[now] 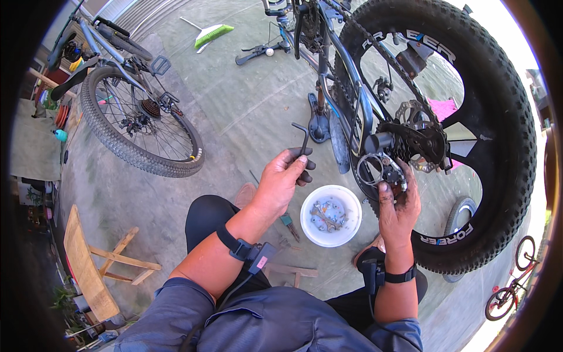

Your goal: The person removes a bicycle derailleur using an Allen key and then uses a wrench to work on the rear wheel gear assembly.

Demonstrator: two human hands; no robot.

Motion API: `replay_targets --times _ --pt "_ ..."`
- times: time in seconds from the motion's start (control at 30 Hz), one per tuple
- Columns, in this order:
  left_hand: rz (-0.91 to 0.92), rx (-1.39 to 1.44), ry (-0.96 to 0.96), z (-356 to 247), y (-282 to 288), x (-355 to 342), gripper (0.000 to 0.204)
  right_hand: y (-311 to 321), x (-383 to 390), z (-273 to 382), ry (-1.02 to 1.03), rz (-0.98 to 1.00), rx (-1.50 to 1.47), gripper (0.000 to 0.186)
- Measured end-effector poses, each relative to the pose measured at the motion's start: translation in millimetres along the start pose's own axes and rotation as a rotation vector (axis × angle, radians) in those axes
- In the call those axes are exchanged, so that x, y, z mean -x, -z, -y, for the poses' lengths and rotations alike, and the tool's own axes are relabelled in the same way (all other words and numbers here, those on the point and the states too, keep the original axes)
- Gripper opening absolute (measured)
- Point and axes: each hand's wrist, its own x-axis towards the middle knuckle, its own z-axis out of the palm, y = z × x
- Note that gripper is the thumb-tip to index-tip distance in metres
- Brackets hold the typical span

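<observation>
An L-shaped hex key (302, 146) is held in the closed grip of the left hand (280, 182). The right hand (399, 202) pinches the rear brake caliper (392, 171) beside the fat wheel (498, 146). A fastening step is judged in hand; seating the key comes next.

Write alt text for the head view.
A seated person's left hand holds a black hex key while the right hand grips the derailleur on a fat-tyre bike wheel; a white bowl of small parts sits between them.
</observation>
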Motion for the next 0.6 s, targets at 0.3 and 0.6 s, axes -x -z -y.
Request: replay_targets --times 0.3,0.6 --pt "0.004 -0.013 -0.001 0.6 -0.2 -0.3 0.023 0.4 0.0 -0.4 -0.013 0.015 -0.018 0.044" --pt "-0.008 -0.015 0.001 0.3 -0.7 -0.2 0.022 0.2 -0.1 1.1 -0.003 0.018 -0.026 0.045"
